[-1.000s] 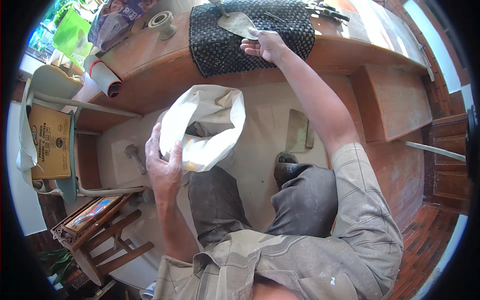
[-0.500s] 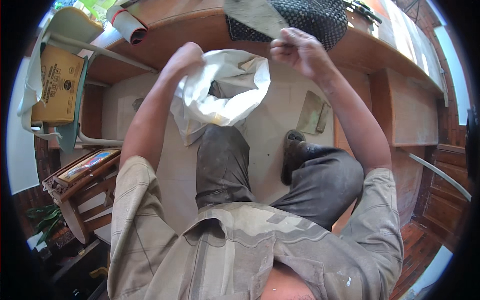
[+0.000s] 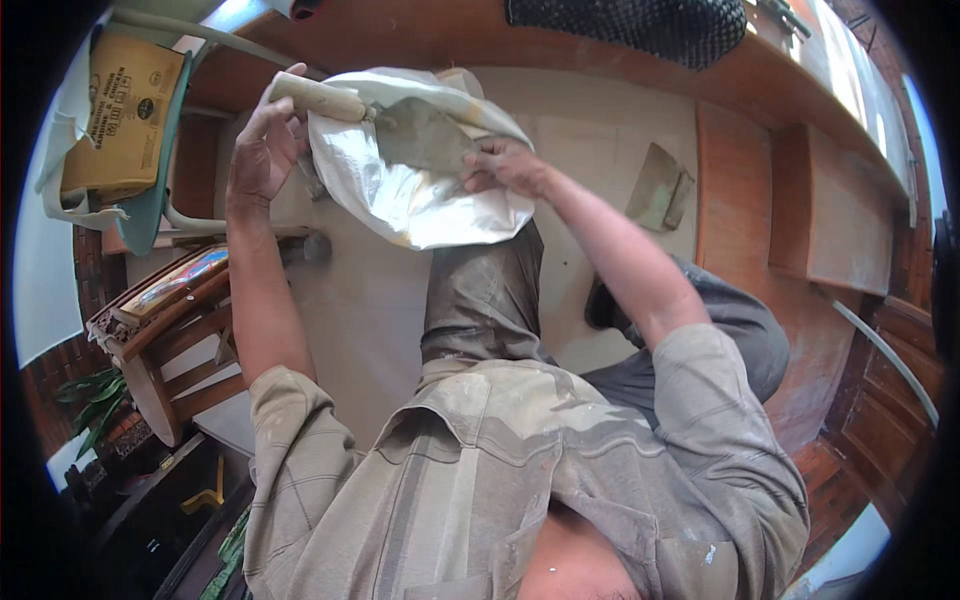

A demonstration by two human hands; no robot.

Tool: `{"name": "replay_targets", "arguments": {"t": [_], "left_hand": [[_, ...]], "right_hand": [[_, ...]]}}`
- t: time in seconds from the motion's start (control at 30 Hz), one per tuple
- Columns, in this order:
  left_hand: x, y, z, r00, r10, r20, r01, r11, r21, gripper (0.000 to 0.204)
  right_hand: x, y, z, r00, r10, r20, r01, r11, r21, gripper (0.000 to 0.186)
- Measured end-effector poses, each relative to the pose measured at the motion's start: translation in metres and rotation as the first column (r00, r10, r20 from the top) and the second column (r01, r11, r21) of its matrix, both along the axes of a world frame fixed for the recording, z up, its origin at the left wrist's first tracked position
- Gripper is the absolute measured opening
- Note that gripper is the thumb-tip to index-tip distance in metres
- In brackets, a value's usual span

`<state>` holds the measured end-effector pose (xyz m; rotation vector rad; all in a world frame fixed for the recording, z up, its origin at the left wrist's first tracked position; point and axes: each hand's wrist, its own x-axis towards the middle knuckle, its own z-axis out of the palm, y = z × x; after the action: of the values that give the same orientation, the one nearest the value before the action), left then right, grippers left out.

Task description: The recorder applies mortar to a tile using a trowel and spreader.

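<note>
I am holding a white woven sack (image 3: pixel 420 190) up in front of me, above my left knee and out over the pale floor (image 3: pixel 340 330), and I am working a trowel (image 3: pixel 400 125) at its mouth. By my judgement the trowel is only partway in: its grey, mortar-stained blade is lying against the sack's open lip while the pale handle is sticking out to the left, so seating it inside is yet to be done. The sack is looking crumpled and slack, its shiny lining showing, seemingly near empty. My left hand (image 3: pixel 262 150) is closing its grip round the handle. My right hand (image 3: pixel 505 168) is pinching the sack's rim on the right, fingers pressed together on the cloth. Far off, the wooden surface (image 3: pixel 560 60) is carrying a dark mat (image 3: pixel 640 25).
</note>
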<state>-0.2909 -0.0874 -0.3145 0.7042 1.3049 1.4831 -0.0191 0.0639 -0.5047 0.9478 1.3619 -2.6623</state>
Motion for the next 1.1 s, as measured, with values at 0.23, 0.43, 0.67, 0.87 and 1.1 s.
{"name": "replay_targets", "arguments": {"t": [0.23,0.43,0.67,0.87,1.1], "left_hand": [[0.016,-0.01,0.013,0.715,0.113,-0.69,-0.248,0.964,-0.098,0.035],[0.03,-0.016,0.021,0.788,0.282,-0.547,-0.309,0.95,0.044,0.034],[0.058,0.063,-0.003,0.958,0.284,0.041,-0.274,0.863,0.424,0.02],[0.06,0.036,0.018,0.851,0.525,-0.002,-0.485,0.788,0.379,0.02],[0.037,0.054,0.019,0.809,0.585,0.055,-0.562,0.743,0.365,0.026]], "right_hand": [[0.012,0.073,0.09,0.796,0.484,0.362,-0.577,0.431,0.693,0.04],[0.15,0.174,0.055,0.654,0.164,0.738,-0.75,0.263,0.606,0.039],[0.451,0.145,-0.177,0.318,-0.806,0.499,-0.52,0.291,0.803,0.068],[0.302,0.134,-0.1,0.461,-0.782,0.419,0.464,0.616,0.637,0.05],[0.155,0.108,0.222,0.979,-0.124,-0.159,0.192,0.331,0.924,0.047]]}}
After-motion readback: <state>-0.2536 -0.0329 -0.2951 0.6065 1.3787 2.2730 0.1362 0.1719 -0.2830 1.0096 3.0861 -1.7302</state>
